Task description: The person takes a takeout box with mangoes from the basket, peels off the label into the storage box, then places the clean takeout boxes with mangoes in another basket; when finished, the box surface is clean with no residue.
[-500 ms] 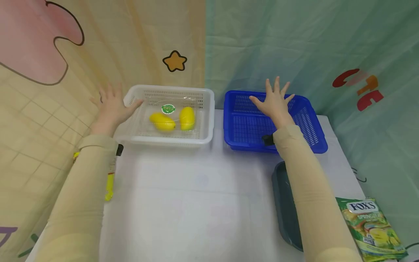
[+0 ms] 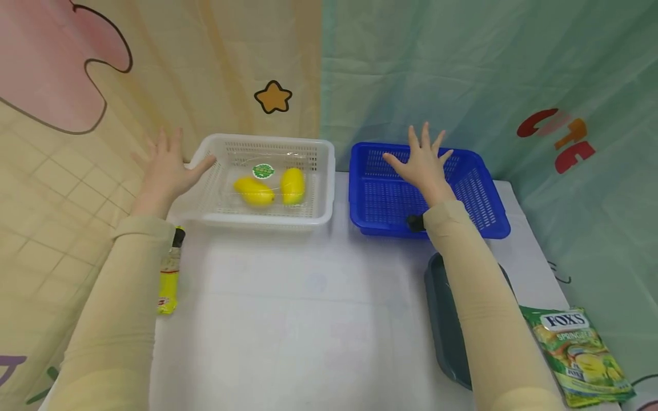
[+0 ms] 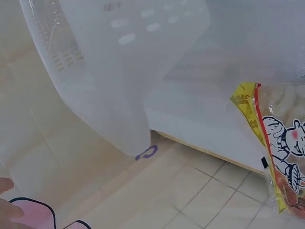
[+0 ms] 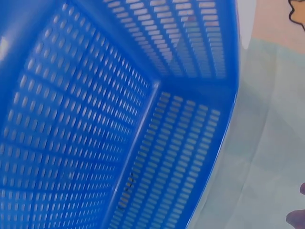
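Clock positions were taken from the bare middle of the white table [image 2: 308, 297], twelve being its far edge. The left hand [image 2: 164, 177] was found near ten o'clock, its fingers and thumb spread apart, gripping nothing. In the head view its thumb overlapped the nine-o'clock end of the white basket [image 2: 267, 220], which stood at eleven; whether thumb and basket touched could not be told. Two yellow fruits [image 2: 293, 185] lay inside that basket in a clear package bearing a green label [image 2: 263, 170]. The right hand [image 2: 422, 168] was found near one o'clock, its fingers likewise spread apart, gripping nothing. It appeared across the blue basket [image 2: 380, 200], which stood between one and two, a gap separating the baskets; contact could not be established. A yellow packet [image 2: 168, 279] lay at nine. Toward four stood a dark green tray [image 2: 446, 337], partly hidden by the right sleeve [image 2: 483, 297], with a green FOX'S packet [image 2: 583, 348] farther out. An orange star [image 2: 273, 97] marked the curtain [image 2: 385, 68] near twelve.
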{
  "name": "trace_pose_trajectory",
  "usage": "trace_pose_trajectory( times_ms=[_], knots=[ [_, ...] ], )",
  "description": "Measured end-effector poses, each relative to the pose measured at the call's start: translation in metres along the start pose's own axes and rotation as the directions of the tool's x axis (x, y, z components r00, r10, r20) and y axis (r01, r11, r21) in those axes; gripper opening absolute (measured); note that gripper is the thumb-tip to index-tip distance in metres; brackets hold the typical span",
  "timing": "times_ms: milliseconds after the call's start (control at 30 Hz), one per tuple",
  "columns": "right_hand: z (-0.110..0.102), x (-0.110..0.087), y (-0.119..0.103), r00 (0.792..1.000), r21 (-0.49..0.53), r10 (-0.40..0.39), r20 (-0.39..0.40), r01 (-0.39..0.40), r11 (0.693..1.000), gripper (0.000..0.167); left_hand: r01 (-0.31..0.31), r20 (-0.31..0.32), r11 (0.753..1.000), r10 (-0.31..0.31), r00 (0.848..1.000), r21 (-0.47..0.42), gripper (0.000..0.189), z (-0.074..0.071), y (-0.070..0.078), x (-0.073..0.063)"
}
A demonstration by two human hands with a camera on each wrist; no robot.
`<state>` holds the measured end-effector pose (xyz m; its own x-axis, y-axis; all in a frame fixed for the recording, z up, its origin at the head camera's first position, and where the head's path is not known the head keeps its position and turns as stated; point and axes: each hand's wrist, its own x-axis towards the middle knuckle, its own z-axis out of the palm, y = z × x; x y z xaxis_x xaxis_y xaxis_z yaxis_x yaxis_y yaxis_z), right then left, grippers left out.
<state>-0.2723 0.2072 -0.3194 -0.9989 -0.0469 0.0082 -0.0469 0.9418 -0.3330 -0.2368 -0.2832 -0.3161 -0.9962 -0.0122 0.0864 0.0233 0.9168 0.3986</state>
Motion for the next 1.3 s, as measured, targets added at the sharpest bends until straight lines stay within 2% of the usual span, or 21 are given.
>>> trace_pose_trajectory(
  times_ms=[333,567,667,867,967,1167,1300],
  knots=[
    [0.027,0.002,-0.034,0.997,0.06,-0.079,0.014,0.078,0.995,0.095,0.048,0.01,0.997,-0.047,0.999,-0.056,0.098,0.007,-0.032,-0.013],
    [0.052,0.001,-0.07,0.989,0.124,-0.133,0.059,0.125,0.984,0.093,0.077,0.069,0.995,-0.072,0.995,-0.069,0.092,0.018,-0.055,-0.019],
    [0.061,0.0,-0.087,0.984,0.158,-0.153,0.088,0.138,0.978,0.09,0.069,0.085,0.994,-0.062,0.994,-0.088,0.091,0.022,-0.062,-0.021],
    [0.077,-0.001,-0.122,0.964,0.224,-0.208,0.163,0.169,0.96,0.083,0.088,0.16,0.992,-0.073,0.984,-0.087,0.084,0.024,-0.067,-0.027],
    [0.086,-0.002,-0.138,0.958,0.278,-0.234,0.166,0.182,0.943,0.078,0.09,0.174,0.992,-0.073,0.982,-0.093,0.077,0.025,-0.068,-0.03],
    [0.101,-0.003,-0.158,0.978,0.388,-0.176,0.109,0.121,0.914,0.067,0.063,0.154,0.993,-0.048,0.987,-0.095,0.061,0.031,-0.07,-0.032],
    [0.105,-0.002,-0.164,0.987,0.393,-0.122,0.107,0.071,0.917,0.064,0.1,0.17,0.981,-0.072,0.983,-0.166,0.057,0.032,-0.069,-0.031]
  ],
)
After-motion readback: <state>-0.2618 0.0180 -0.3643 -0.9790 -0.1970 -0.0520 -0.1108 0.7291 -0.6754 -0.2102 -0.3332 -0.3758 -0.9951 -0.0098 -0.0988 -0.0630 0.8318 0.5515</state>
